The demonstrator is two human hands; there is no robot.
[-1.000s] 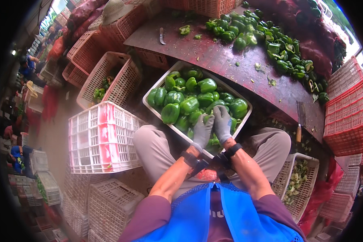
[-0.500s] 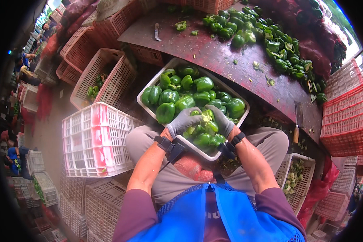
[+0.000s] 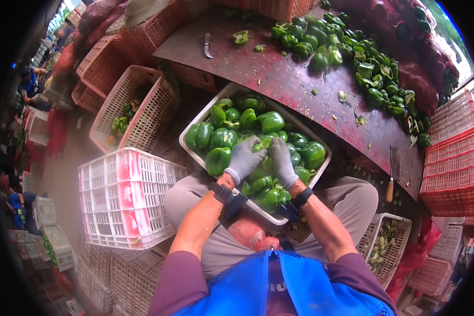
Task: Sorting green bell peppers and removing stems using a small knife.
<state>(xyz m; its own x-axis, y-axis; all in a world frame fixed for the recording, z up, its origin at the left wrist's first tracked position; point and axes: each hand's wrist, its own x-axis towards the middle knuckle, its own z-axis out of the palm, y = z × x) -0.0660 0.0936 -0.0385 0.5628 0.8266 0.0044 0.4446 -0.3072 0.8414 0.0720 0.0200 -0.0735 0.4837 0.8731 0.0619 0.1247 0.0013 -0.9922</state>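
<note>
Both my hands wear grey gloves and work over a white crate (image 3: 182,140) heaped with whole green bell peppers (image 3: 271,122). My left hand (image 3: 243,160) is closed, its thumb and fingers pinched together at the crate's middle. Close beside it, my right hand (image 3: 283,163) is closed too, knuckles up. A lighter green bell pepper (image 3: 263,167), partly hidden by the gloves and blurred, lies between the two hands, which seem to grip it from either side. The crate sits just beyond my lap, between my knees.
A dark board table (image 3: 279,79) beyond the crate carries a pile of opened peppers (image 3: 374,79), a curved knife (image 3: 207,46) and a wooden-handled knife (image 3: 389,189). Left stand a white-and-red crate (image 3: 126,197) and a crate with some scraps (image 3: 134,113). Right, another crate (image 3: 389,247) holds pepper cores.
My hands have turned more upright and closed tighter around the pepper, which shows less between them. The whole view has shifted slightly.
</note>
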